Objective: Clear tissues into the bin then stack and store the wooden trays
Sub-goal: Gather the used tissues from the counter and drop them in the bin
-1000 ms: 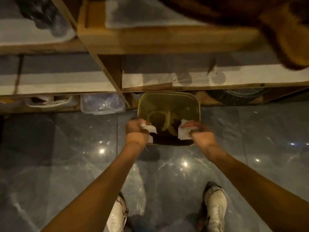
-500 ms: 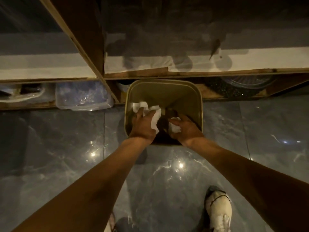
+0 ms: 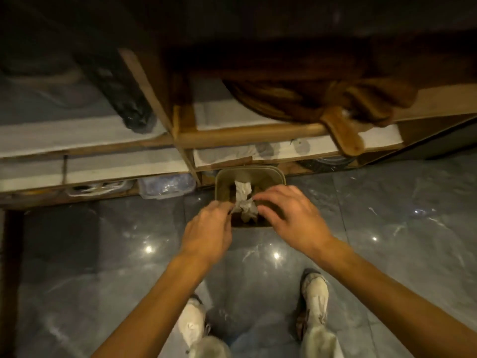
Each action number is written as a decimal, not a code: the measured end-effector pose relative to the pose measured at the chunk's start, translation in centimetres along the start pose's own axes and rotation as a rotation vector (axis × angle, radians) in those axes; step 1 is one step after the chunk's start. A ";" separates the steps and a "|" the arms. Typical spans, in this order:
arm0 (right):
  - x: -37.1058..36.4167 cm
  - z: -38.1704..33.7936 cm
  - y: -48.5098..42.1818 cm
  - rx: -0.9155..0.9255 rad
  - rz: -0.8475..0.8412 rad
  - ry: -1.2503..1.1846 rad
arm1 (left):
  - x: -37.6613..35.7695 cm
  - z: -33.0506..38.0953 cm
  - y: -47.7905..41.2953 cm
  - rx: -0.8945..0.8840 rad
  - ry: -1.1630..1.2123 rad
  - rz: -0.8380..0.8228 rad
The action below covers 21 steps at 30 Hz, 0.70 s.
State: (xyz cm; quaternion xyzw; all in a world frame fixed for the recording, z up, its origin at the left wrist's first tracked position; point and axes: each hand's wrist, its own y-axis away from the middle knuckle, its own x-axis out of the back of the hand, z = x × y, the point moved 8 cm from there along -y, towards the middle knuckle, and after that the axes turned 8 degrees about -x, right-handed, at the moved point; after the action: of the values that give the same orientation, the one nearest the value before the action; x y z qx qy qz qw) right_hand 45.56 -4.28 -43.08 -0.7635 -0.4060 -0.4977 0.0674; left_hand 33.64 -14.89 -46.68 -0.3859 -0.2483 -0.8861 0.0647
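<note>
Crumpled white paper tissues [image 3: 244, 200] look soft and matt inside the smooth olive plastic bin [image 3: 222, 182]; the grey marble floor [image 3: 103, 254] is glossy; the brown wooden shelf [image 3: 247, 135] is matt.

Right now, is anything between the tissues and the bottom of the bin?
Nothing visible blocks them. The white tissues are already inside the open bin, which has no lid on. The left hand sits at its near left rim, seemingly touching a tissue edge; the right hand is spread above the near right side.
</note>
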 end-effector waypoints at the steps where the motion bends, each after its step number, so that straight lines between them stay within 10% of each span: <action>1: 2.0 -2.0 1.4 0.009 -0.006 0.020 | 2.2 1.3 2.2 -0.015 -0.016 -0.006; 21: 29.0 -26.9 19.2 -0.091 0.190 0.004 | 37.3 16.7 25.2 -0.248 -0.240 0.270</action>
State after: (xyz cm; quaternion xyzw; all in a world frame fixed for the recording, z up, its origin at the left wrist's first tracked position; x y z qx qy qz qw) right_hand 44.87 -14.63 -0.35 -0.7999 -0.3084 -0.5086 0.0803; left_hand 26.33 -25.70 -0.51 -0.5233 -0.0896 -0.8409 0.1048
